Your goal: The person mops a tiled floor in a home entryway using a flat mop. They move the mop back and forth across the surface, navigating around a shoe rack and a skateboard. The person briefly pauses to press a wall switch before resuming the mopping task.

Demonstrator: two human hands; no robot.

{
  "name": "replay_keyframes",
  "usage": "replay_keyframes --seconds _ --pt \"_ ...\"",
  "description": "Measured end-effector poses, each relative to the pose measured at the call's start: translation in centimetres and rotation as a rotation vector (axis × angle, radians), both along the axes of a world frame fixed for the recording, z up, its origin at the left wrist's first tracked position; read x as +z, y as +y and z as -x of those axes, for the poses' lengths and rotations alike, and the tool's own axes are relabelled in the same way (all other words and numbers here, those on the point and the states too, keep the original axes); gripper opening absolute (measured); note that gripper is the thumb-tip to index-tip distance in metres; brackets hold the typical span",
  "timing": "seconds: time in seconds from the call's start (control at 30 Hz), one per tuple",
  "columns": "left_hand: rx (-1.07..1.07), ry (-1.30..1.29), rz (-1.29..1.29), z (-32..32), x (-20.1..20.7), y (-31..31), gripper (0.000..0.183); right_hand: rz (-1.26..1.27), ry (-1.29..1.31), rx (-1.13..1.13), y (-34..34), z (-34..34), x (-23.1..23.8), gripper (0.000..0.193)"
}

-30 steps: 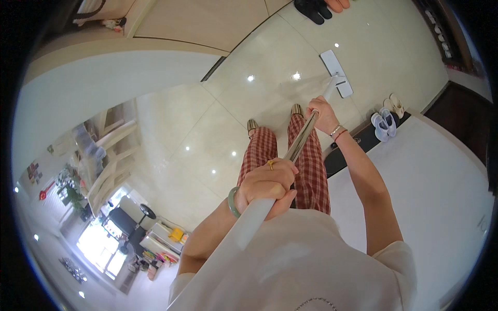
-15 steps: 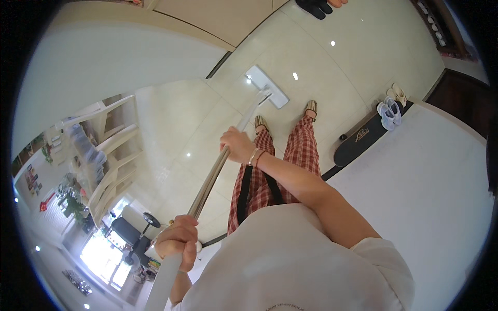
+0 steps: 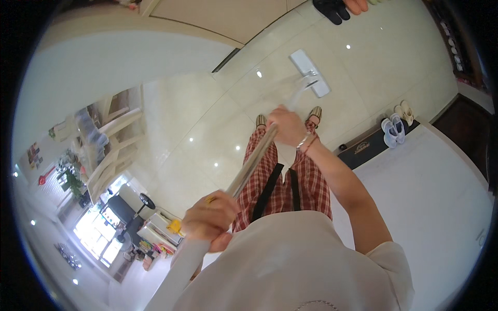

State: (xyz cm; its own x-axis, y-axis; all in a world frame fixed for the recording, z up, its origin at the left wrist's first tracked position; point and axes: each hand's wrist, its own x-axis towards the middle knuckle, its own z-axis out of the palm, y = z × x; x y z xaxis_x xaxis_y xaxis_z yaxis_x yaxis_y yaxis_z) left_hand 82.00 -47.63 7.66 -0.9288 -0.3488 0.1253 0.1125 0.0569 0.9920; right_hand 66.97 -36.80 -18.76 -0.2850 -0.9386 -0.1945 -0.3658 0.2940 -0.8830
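Note:
A flat mop with a white rectangular head [image 3: 303, 63] lies on the pale tiled floor in front of my feet, and its pole [image 3: 254, 163] slants back toward my body. Lower down the picture, my left hand [image 3: 210, 216] is wrapped round the white upper part of the pole; it is slightly blurred and a ring shows on it. My right hand [image 3: 288, 128] is closed round the metal pole farther along toward the mop head, with a bracelet at its wrist. The white lower stretch of the pole is smeared by motion.
Black slippers [image 3: 332, 10] sit near the top edge. At right, a black mat [image 3: 363, 150] runs along a white surface [image 3: 415, 207], with light sneakers [image 3: 392, 130] and beige shoes [image 3: 404, 111] at its end. White chairs [image 3: 116, 150] and a fan [image 3: 147, 201] stand left.
The mop head has swung to the right across the floor. Both my hands have moved right with the pole, still gripping it, and the view has shifted slightly.

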Motion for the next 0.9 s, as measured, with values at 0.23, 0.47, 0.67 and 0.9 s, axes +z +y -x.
replay_keyframes --seconds 0.23,0.47,0.67,0.9 --pt "-0.114 0.242 0.013 10.5 -12.8 4.7 0.024 0.000 0.229 -0.269 8.6 14.4 -8.2 0.009" --pt "-0.023 0.071 0.034 4.0 -10.2 1.4 0.017 0.086 0.210 -0.303 4.7 7.9 -9.0 0.011" --pt "0.048 -0.227 0.143 -8.7 -0.2 -3.5 0.021 -0.059 0.036 -0.123 -3.5 -8.2 -2.4 0.014" --pt "0.248 -0.108 0.032 -12.5 2.3 -5.0 0.027 -0.161 -0.105 0.188 -8.2 -11.9 2.2 0.006"
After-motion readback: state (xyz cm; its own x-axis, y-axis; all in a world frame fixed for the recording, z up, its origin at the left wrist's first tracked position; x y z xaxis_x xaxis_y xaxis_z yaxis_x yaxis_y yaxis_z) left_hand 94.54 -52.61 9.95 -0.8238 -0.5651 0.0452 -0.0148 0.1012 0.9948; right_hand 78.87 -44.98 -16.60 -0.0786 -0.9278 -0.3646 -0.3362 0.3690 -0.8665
